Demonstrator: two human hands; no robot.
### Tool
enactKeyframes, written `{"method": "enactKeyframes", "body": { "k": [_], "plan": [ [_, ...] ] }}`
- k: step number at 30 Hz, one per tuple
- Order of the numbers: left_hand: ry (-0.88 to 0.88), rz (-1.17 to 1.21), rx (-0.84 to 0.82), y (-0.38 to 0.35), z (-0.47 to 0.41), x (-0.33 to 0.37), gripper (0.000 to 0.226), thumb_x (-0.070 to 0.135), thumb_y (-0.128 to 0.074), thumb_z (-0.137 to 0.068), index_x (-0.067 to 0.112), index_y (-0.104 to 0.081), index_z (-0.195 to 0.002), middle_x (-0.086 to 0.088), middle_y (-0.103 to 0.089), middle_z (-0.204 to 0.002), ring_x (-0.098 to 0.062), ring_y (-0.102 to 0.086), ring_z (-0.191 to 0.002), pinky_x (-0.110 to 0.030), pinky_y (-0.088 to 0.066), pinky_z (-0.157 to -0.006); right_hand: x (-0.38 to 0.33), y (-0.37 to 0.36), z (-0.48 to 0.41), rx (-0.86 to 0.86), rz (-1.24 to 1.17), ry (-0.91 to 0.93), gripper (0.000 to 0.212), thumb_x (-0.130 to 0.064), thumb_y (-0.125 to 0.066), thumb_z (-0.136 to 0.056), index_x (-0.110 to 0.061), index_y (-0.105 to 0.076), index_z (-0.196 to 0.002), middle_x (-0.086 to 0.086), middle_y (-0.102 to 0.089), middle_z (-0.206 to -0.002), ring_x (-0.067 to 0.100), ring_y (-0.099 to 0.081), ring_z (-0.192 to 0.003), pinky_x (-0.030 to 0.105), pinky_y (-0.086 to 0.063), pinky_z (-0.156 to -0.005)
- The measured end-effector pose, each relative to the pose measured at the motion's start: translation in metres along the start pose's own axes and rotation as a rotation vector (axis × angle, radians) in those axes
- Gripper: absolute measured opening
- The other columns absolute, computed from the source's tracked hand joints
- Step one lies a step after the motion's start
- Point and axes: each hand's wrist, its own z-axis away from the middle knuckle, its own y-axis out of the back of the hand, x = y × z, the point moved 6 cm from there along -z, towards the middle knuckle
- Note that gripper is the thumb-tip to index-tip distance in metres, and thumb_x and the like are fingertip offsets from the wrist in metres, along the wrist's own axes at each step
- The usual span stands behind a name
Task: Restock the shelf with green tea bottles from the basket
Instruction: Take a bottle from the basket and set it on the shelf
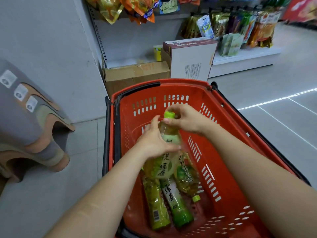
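Observation:
A red plastic basket (pixel 228 148) stands on the floor in front of me. Both hands hold one green tea bottle (pixel 164 162) above it, cap pointing away. My left hand (pixel 154 140) wraps the bottle's shoulder. My right hand (pixel 185 119) pinches the neck just under the light green cap (pixel 169 115). Three more green tea bottles lie on the basket floor below: one at the left (pixel 157 206), one in the middle (pixel 178 205), and one at the right (pixel 187 182) with its cap toward me.
A brown cardboard box (pixel 137 74) and a white carton (pixel 190 57) stand beyond the basket, against a low white shelf (pixel 243 57). Snack bags (pixel 240 26) hang above it. A stack of grey stools (pixel 29 124) sits at the left. Grey tiled floor lies to the right.

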Motion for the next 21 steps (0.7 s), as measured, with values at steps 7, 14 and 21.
{"method": "enactKeyframes", "body": {
  "k": [7,14,21],
  "plan": [
    [-0.193,0.328,0.169,0.033,0.003,0.003,0.097,0.046,-0.090,-0.044,0.049,-0.039,-0.127,0.012,-0.056,-0.129,-0.012,-0.055,-0.116,-0.039,-0.047,-0.101,-0.033,0.032,0.002,0.162,-0.244,0.126,0.027,-0.013,-0.072,-0.084,-0.005,-0.064,-0.108,0.006,-0.071,-0.088,0.012,-0.071,-0.082,0.031,-0.058,-0.077],
    [-0.293,0.826,0.433,0.067,0.030,0.021,0.051,0.014,-0.086,-0.065,0.020,-0.064,-0.111,0.000,-0.075,-0.097,-0.018,-0.073,-0.087,-0.034,-0.058,-0.075,-0.060,0.027,0.003,0.111,-0.592,0.101,0.044,-0.043,-0.060,-0.087,-0.022,-0.058,-0.126,0.010,-0.070,-0.114,0.021,-0.068,-0.103,0.038,-0.055,-0.088],
    [-0.344,1.129,0.641,0.163,0.107,0.016,0.045,0.031,-0.072,-0.076,0.002,-0.067,-0.110,-0.021,-0.071,-0.107,-0.036,-0.068,-0.099,-0.050,-0.054,-0.090,-0.176,-0.005,0.018,-0.242,-0.587,0.224,0.054,-0.054,-0.059,-0.078,-0.041,-0.050,-0.129,-0.003,-0.072,-0.112,0.020,-0.071,-0.100,0.041,-0.058,-0.083]
  ]
}}
